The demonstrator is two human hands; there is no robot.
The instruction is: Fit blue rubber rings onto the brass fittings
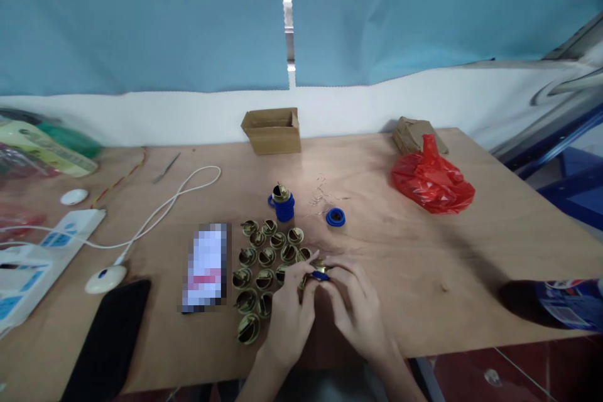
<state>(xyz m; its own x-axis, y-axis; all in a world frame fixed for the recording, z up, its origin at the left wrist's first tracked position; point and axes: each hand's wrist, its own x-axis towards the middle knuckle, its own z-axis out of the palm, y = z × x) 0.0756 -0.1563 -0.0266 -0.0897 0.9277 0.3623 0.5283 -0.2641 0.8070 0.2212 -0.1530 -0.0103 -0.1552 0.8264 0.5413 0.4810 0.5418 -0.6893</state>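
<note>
My left hand [293,301] and my right hand [355,298] meet near the table's front, both with fingers pinched on one small brass-coloured metal cup with a blue ring [321,276]. The fingers cover much of it. Left of my hands stand several similar brass-coloured cups [267,256] in loose rows, each with a thin metal piece inside. Beyond them is a stack of blue rings [284,208] with a brass-coloured cup [279,191] on top. A smaller pile of blue rings [335,217] lies to the right, near a scatter of thin wire pieces [321,195].
An open cardboard box [276,138] stands by the wall. At right are a red plastic bag [432,181], a brown package [414,133] and a dark bottle [551,304]. Leftward lie a lit phone [206,267], a black phone [107,339], a white cable [160,210] and a power strip [51,264].
</note>
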